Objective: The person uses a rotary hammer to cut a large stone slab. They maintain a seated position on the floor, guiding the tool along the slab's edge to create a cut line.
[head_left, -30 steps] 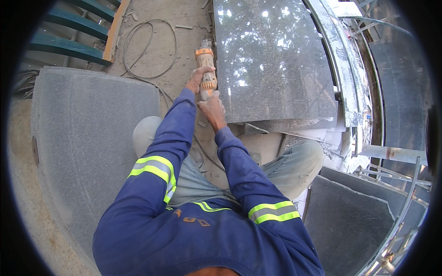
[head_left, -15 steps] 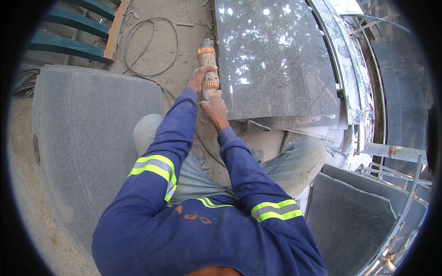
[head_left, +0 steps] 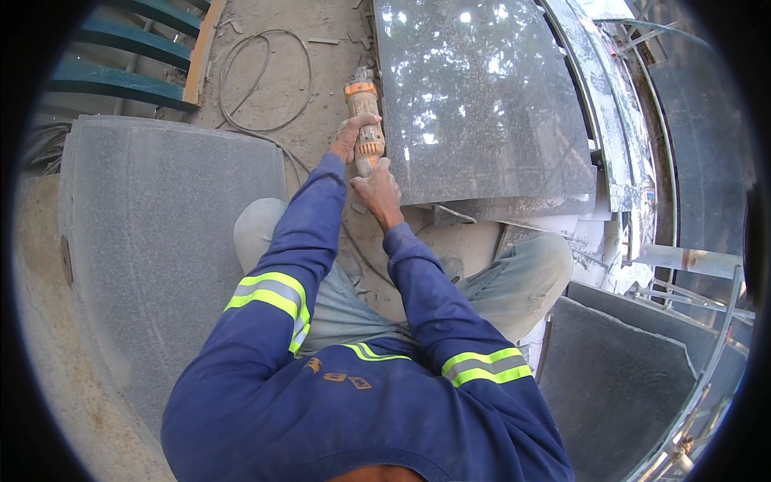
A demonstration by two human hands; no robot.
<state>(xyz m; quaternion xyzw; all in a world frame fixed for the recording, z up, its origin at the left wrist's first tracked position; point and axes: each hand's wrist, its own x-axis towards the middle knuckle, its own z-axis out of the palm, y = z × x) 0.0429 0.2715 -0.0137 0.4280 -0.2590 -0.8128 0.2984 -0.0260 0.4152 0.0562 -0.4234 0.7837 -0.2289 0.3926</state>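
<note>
Power tool (head_left: 362, 104), dusty, with a slim barrel and orange parts, is clamped in 2 bare hands, its long axis running away from the body, nearly straight ahead, and leaning slightly left at the far end. Its narrow grey head points forward, beyond the left hand (head_left: 346, 138), with an orange collar just behind that head; what the tip is fitted with is too small to tell. The left hand is wrapped around the middle of the barrel from the left side, thumb across the top. The right hand (head_left: 378, 193) is nearer the body, closed around the rear end, just behind an orange vented section that shows between the 2 hands. Immediately right of the left hand lies the straight edge of a shiny grey slab (head_left: 490, 112); whether the tool touches that edge cannot be told. Ahead and to the left of the left hand, a cable (head_left: 311, 76) lies in a loop on the dusty floor (head_left: 333, 60). Well to the left of both hands sits a large matte grey slab (head_left: 169, 217), and beyond it are green slats (head_left: 132, 42). Behind the right hand, far to its right, is a dark slab (head_left: 618, 369) with a rough edge.
</note>
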